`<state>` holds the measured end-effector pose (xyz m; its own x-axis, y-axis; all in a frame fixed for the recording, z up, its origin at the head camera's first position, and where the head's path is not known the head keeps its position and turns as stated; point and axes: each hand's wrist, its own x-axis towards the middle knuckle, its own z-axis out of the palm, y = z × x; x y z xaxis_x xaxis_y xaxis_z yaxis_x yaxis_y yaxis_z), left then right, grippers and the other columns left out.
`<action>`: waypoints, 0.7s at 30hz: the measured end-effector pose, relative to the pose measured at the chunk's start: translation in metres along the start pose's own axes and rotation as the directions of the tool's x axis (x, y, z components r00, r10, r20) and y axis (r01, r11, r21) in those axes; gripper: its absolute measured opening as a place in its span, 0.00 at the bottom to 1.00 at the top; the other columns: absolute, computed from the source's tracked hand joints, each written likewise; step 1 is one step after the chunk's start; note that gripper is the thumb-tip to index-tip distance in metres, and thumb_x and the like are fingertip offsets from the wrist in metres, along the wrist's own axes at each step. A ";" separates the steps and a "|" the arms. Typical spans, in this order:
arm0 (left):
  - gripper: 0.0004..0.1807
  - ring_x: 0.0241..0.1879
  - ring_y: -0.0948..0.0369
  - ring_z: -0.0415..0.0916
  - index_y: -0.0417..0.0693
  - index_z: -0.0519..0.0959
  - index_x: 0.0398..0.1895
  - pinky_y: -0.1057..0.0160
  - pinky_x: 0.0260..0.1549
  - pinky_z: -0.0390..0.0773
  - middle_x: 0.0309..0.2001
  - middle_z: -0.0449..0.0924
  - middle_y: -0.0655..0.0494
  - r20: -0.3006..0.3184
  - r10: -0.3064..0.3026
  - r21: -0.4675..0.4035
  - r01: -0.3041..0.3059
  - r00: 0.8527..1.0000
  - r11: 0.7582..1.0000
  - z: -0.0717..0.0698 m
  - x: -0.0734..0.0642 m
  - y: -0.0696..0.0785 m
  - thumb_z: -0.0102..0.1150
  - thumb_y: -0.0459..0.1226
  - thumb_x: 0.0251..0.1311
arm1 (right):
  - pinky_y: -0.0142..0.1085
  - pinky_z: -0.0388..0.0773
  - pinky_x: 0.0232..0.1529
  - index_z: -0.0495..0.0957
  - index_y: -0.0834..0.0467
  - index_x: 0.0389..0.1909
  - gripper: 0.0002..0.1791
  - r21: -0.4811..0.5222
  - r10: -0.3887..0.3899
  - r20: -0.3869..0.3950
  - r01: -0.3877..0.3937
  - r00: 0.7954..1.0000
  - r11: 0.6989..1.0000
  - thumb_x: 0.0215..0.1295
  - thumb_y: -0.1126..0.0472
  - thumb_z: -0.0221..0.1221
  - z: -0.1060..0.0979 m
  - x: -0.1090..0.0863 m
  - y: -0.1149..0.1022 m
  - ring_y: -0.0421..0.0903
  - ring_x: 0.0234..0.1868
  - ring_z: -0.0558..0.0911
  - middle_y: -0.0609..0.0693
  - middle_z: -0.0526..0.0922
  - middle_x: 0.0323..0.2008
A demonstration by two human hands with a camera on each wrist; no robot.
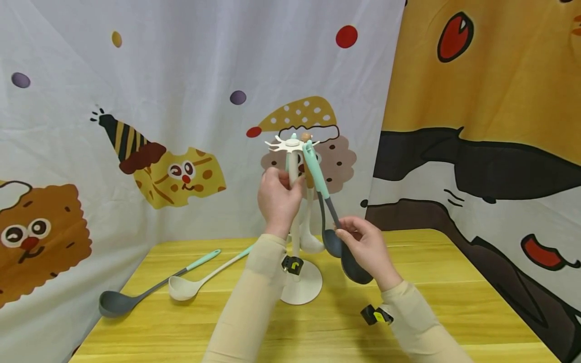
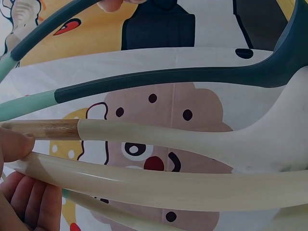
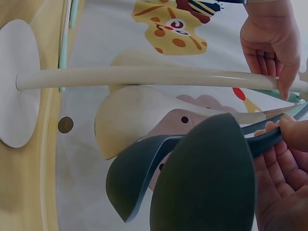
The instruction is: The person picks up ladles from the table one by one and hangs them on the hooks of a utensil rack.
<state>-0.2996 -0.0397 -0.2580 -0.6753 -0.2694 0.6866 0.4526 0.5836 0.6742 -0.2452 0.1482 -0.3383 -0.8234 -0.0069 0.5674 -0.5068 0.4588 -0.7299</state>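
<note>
My left hand [image 1: 279,199] grips the pale pole [image 1: 296,234] of an upright utensil stand, just under its ring of hooks [image 1: 290,145]. My right hand [image 1: 365,242] pinches the dark shaft of a ladle [image 1: 356,269] with a mint handle [image 1: 315,169]. That handle's top end is right at the hooks, and the ladle slants down to the right. Behind it hang a second dark ladle [image 3: 137,180] and a white ladle [image 1: 310,242] with a wooden handle [image 2: 53,130]. In the right wrist view, the held ladle's bowl partly covers the second one.
The stand's round white base [image 1: 308,290] sits on a wooden table [image 1: 436,302]. To the left lie a dark grey ladle [image 1: 115,303] and a white ladle [image 1: 183,289], both with mint handles. A cartoon-printed curtain [image 1: 181,60] hangs behind the table.
</note>
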 end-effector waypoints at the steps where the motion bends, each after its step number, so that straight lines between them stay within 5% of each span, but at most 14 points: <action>1: 0.16 0.30 0.55 0.76 0.43 0.74 0.33 0.58 0.28 0.75 0.32 0.76 0.51 -0.001 0.000 0.001 0.000 1.000 1.000 0.000 0.000 0.000 0.71 0.41 0.57 | 0.32 0.79 0.40 0.83 0.62 0.43 0.08 -0.002 0.001 0.003 -0.001 1.000 1.000 0.63 0.68 0.65 0.001 0.000 0.000 0.47 0.39 0.81 0.52 0.84 0.36; 21: 0.17 0.29 0.55 0.75 0.43 0.74 0.31 0.57 0.26 0.74 0.30 0.76 0.51 -0.027 0.028 0.010 -0.027 0.999 1.000 0.001 -0.001 0.000 0.73 0.42 0.55 | 0.35 0.81 0.40 0.83 0.61 0.43 0.08 0.047 0.031 0.096 -0.035 0.995 0.998 0.64 0.66 0.66 0.009 -0.004 -0.002 0.46 0.38 0.82 0.49 0.84 0.35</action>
<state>-0.3001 -0.0387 -0.2592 -0.6466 -0.2738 0.7120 0.4648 0.5986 0.6524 -0.2430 0.1393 -0.3428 -0.8593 -0.0786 0.5054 -0.4889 0.4165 -0.7665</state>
